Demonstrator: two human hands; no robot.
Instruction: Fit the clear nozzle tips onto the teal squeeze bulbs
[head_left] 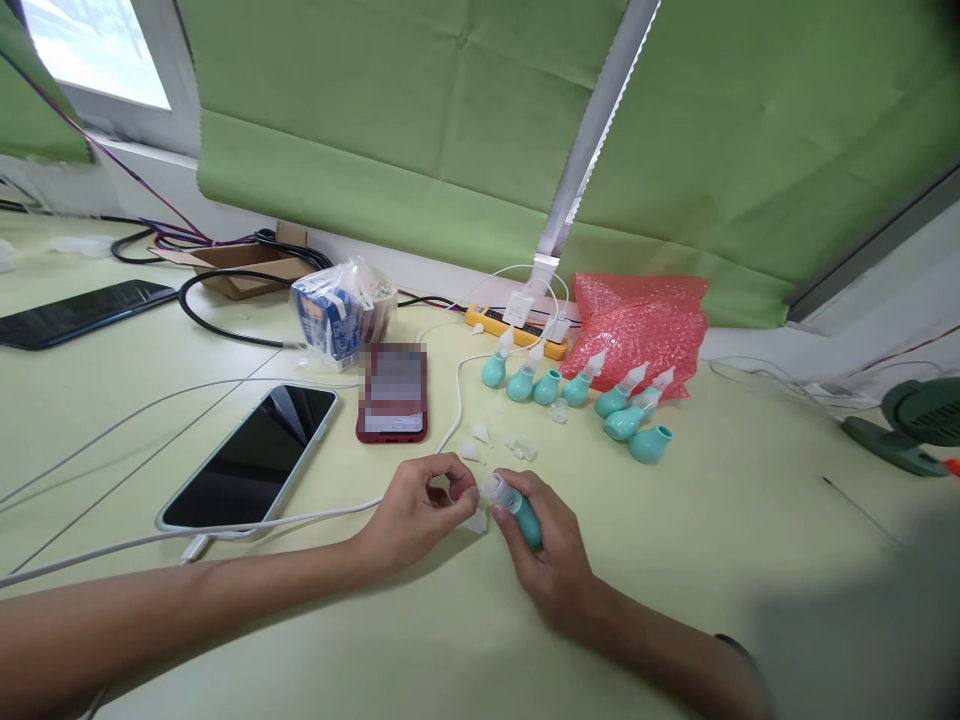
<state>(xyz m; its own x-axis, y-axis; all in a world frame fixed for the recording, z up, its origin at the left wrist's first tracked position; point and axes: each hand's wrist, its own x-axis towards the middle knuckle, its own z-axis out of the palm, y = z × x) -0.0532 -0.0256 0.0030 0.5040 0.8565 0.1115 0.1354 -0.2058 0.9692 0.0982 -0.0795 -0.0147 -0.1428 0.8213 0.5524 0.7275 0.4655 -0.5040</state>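
Head view: a teal bulb, smooth, rounded and seemingly of soft rubber, is clasped in the right hand low over the table. Its neck is turned leftward, probably so that the mouth is presented to the other hand. At that neck a clear tip, small and conical, is pinched by the curled fingers of the left hand. Just beyond, spare tips are scattered loose. Behind them, further bulbs are ranked in a row before crinkled red bubble wrap. To the left, a glossy phone is laid flat, cabled.
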